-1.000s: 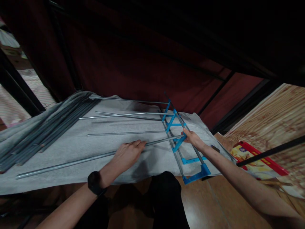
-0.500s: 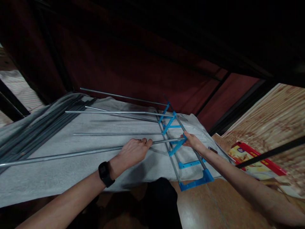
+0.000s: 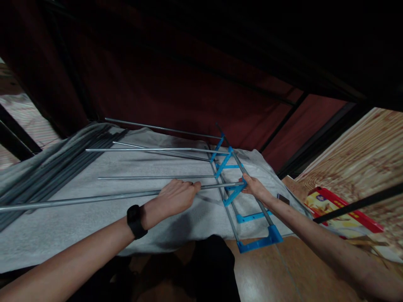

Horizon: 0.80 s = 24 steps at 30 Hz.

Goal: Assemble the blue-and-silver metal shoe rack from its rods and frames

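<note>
My left hand (image 3: 179, 196) is wrapped round a long grey metal tube (image 3: 103, 198), a black watch on its wrist. The tube's right end meets a blue plastic connector (image 3: 233, 195). At that joint my right hand (image 3: 252, 186) closes its fingers round the connector, partly hiding it. The connector belongs to a ladder-like frame (image 3: 256, 242) of grey tubes and blue crosspieces. From the frame's further connectors, several thinner-looking tubes (image 3: 157, 178) stick out to the left.
A heap of loose grey tubes (image 3: 72, 167) lies on the left of the pale cloth (image 3: 132, 235). A dark flat object (image 3: 283, 199) rests near my right forearm. Beyond it is a red and yellow box (image 3: 343, 209). Dark posts and a dark red panel (image 3: 176, 92) border the back.
The far left end of the held tube has risen a little, and my left wrist has shifted slightly left. My right hand stays on the connector.
</note>
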Available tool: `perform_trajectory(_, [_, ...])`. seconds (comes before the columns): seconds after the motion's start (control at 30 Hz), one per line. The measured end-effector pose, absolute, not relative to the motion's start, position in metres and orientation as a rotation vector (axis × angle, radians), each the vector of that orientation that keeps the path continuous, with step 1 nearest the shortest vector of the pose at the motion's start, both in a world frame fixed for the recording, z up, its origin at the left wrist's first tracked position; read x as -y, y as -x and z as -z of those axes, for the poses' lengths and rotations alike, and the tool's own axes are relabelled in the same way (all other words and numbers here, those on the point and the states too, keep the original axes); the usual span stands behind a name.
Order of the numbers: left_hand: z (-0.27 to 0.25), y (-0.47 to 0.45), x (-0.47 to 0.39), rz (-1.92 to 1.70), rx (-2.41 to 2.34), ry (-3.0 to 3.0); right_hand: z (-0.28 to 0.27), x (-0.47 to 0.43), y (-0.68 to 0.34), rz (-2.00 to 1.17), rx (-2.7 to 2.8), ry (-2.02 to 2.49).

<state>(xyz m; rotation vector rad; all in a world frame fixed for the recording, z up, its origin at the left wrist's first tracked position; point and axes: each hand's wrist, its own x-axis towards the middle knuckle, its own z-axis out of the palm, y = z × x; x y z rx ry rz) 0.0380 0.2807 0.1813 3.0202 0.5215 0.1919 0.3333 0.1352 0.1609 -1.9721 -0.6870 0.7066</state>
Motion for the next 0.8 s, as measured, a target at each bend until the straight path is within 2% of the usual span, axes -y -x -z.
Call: perform_trajectory(0.8, [-0.172, -0.047, -0.299, -0.151, -0.518, -2.797, -0.163, -0.136, -0.330, -0.640, 0.728, 2.026])
